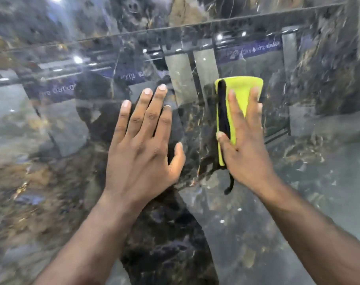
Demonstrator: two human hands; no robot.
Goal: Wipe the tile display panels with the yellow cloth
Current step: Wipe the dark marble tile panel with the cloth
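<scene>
A glossy dark marble-patterned tile display panel point(72, 182), veined in brown and grey, fills almost the whole view, and both bare hands lie against it side by side, a little apart. The left hand point(140, 153) rests flat on the surface with its fingers straight and spread and the thumb angled out to the right; it holds nothing. The right hand point(245, 153) is also flat, its straight fingers pressing a folded yellow cloth point(245, 87) against the panel, the thumb lying at the cloth's left side. The cloth sticks out above the fingertips and has a black trimmed edge point(223, 108) running down its left side; a thin black loop point(230, 185) hangs from its lower end beside the wrist. Above the hands a thin dark seam point(175, 26) crosses the view, with another dark marbled panel point(195, 9) beyond it. The polished surface mirrors bright ceiling lights point(78, 59) and a blue banner point(251, 50) with reversed, unreadable lettering
</scene>
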